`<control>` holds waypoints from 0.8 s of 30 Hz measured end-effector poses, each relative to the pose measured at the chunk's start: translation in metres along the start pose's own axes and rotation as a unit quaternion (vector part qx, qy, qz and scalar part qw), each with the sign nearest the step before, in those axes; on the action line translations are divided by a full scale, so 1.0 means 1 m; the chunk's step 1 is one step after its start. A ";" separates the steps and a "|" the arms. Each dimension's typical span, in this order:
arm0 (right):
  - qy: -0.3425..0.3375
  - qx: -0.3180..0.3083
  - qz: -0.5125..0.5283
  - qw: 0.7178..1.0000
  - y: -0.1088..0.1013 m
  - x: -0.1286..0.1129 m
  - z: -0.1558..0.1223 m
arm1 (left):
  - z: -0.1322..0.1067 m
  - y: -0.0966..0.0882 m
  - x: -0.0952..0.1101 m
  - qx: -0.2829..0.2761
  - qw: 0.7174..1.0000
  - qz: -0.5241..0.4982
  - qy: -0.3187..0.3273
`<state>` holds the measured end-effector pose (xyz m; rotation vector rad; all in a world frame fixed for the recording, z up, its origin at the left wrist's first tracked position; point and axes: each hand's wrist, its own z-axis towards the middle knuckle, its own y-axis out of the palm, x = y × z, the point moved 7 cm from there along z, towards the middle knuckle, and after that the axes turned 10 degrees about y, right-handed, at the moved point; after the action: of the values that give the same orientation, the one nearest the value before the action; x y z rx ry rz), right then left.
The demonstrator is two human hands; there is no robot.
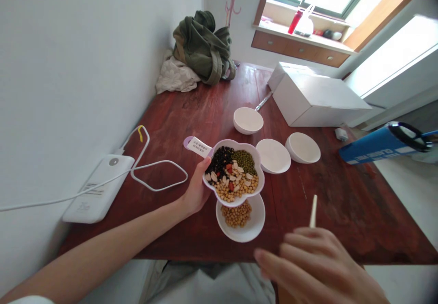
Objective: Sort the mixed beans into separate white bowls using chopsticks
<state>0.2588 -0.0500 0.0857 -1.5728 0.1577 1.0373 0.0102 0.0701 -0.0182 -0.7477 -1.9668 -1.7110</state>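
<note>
My left hand (199, 189) is closed on the near-left side of a flower-shaped bowl (260, 167) with a purple rim and a labelled handle, raised above the table. In it lie black beans (219, 159), green mung beans (245, 161), yellow soybeans (249, 186), pale peanut pieces and a few red bits. Partly beneath it stands a white round bowl (259, 224) with soybeans (237, 217) in it. My right hand (316, 263), blurred at the lower right, is curled around a pale chopstick (313, 210) that points up and away; its fingertips are partly hidden.
Three white bowls (248, 120) stand beyond the flower-shaped one. A power bank (102, 190) with a looping white cable (160, 189) lies left. A white box (318, 96), a charger plug (341, 134) and a blue bottle (379, 145) are right. A green bag (205, 44) sits at the back.
</note>
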 end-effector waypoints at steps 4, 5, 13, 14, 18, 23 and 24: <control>0.019 -0.099 -0.142 0.985 0.042 -0.015 0.079 | 0.003 -0.003 0.007 0.041 0.998 -0.018 0.044; 0.020 -0.123 -0.174 0.977 0.051 -0.016 0.096 | 0.004 -0.004 0.009 0.052 0.997 -0.023 0.054; 0.025 -0.263 -0.350 0.899 0.099 0.002 0.116 | 0.011 -0.014 0.008 0.074 0.993 -0.057 0.078; 0.026 -0.265 -0.353 0.897 0.100 0.003 0.115 | 0.011 -0.014 0.008 0.072 0.993 -0.056 0.081; 0.035 -0.273 -0.355 0.893 0.100 0.007 0.114 | 0.011 -0.012 0.009 0.074 0.992 -0.060 0.086; 0.054 -0.277 -0.355 0.891 0.100 0.006 0.117 | 0.011 -0.010 0.010 0.074 0.991 -0.070 0.082; 0.060 -0.280 -0.358 0.889 0.100 0.006 0.118 | 0.011 -0.010 0.010 0.074 0.991 -0.070 0.082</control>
<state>0.1397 0.0221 0.0181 -1.9811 -0.6585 0.3986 -0.0031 0.0809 -0.0209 -0.4125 -2.0447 -1.6259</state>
